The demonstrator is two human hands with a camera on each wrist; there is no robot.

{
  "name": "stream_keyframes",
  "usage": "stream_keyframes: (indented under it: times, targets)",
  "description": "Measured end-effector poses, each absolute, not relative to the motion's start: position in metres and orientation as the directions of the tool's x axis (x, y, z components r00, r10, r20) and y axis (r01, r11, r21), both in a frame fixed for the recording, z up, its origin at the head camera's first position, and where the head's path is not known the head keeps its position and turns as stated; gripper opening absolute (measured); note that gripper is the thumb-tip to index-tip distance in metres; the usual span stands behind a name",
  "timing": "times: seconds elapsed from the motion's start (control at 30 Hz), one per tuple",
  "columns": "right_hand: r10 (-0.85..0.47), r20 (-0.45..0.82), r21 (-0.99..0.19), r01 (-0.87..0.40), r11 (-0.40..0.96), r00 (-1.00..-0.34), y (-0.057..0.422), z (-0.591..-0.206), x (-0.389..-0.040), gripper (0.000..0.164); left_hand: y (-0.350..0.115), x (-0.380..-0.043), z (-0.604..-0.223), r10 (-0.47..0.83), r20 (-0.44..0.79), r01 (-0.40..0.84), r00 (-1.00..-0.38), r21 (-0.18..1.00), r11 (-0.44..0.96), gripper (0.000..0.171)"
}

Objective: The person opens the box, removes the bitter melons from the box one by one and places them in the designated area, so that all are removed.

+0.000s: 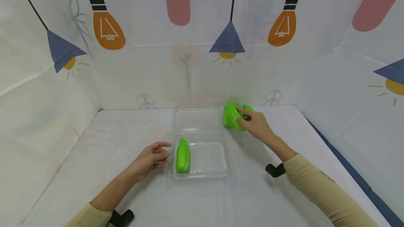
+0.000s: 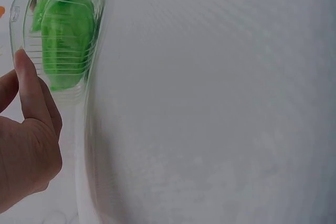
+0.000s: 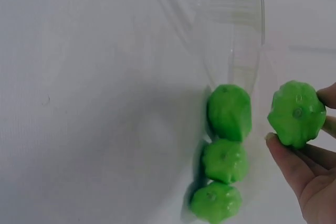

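A clear plastic clamshell box [image 1: 205, 176] lies with its lid folded back on the table. Inside its left side is a long green ribbed vegetable [image 1: 182, 157] with a pointed tip. My left hand [image 1: 153, 158] is at the box's left rim, its fingers loosely bent. In the left wrist view a fingertip [image 2: 22, 56] touches the box wall. My right hand [image 1: 258, 125] is right of the lid. Between thumb and fingers it pinches another green ribbed vegetable [image 3: 298, 113], seen end-on in the right wrist view. Below it, three similar green vegetables [image 3: 224, 160] lie side by side on the table.
The white table [image 1: 132, 125] has a pale curtain [image 1: 202, 76] printed with lamps and bulbs behind it and at both sides. Black wrist-camera mounts [image 1: 275, 170] stick out under both forearms.
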State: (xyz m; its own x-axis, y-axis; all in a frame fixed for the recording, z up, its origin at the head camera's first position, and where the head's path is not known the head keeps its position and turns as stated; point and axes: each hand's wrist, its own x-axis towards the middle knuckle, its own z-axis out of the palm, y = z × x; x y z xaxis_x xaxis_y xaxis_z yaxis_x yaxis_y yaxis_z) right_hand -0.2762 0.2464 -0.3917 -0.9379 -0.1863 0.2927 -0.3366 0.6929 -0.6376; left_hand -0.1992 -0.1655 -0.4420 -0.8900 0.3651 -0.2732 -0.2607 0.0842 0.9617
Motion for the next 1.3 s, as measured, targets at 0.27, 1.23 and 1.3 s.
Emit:
stream_keyframes:
  times: [0.27,1.23,1.3]
  targets:
    - [-0.148,0.273,-0.635,-0.293,0.715,-0.951,0.261,-0.388,-0.281,0.048,-0.166,-0.2,-0.445,0.358,-0.283,-0.272,-0.89,0.959,0.081,0.059]
    - [-0.032,0.256,-0.627,-0.191,0.755,-0.966,0.315,-0.392,-0.295,0.053,-0.164,-0.199,-0.445,0.342,-0.302,-0.288,-0.89,0.953,0.092,0.059]
    - [-0.026,0.252,-0.621,-0.183,0.762,-0.967,0.318,-0.393,-0.297,0.054,-0.164,-0.199,-0.445,0.342,-0.299,-0.285,-0.891,0.954,0.093,0.059]
